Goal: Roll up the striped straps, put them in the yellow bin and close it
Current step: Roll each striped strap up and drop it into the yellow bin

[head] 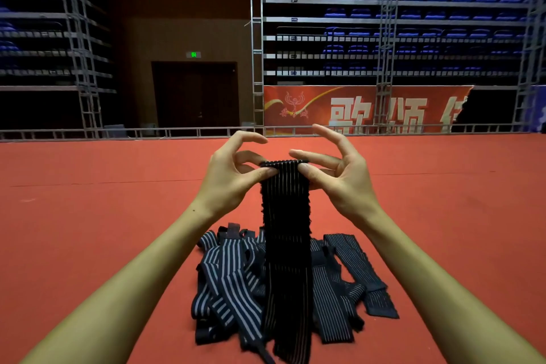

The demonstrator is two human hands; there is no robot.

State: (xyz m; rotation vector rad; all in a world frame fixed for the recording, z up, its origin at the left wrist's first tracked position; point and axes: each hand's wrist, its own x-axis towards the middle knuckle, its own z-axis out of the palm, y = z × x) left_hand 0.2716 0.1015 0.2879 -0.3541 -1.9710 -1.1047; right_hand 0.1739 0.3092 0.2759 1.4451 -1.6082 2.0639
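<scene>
Red floor (pixel 88 230) lies beneath us; our left hand (pixel 233 174) and right hand (pixel 334 177) pinch one strap's (pixel 285 216) top end at centre frame, starting its roll; next, we judge, turn it tightly downward.

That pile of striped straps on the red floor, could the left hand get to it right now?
Probably not at once: the left hand is pinching the top of a raised strap together with the right hand. The pile lies uncovered just below.
</scene>
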